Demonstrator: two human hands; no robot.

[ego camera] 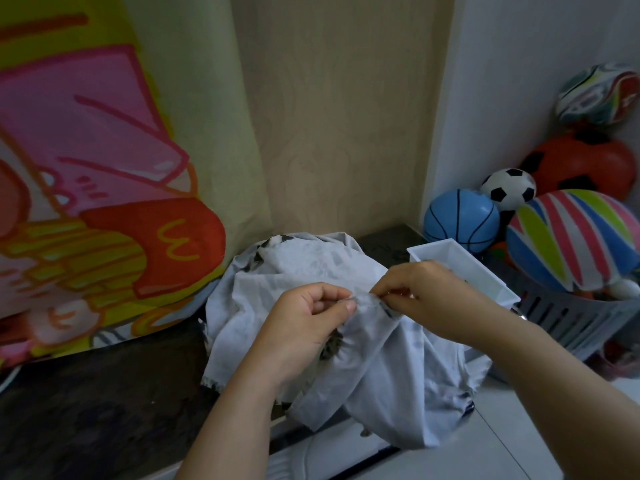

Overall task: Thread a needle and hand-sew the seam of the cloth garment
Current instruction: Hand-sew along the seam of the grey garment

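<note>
Crosswise, cloth (364,299) (left hand (310,318), right hand (424,294))

Dark speckled tabletop (104,393) here, pale blue-grey garment (298,268) heaped on it mid-way, white plastic tray (460,258) just behind to the right, bright cartoon-print cloth (104,202) draping onto the left side

Beige wall (332,116), cartoon curtain (86,168) — dark counter (86,410), dim light

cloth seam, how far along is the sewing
Done: cannot tell; no needle, thread or stitches show. In hand: the left hand and right hand pinch a bunched edge of the grey cloth between them. Left: probably the stitching itself.
</note>
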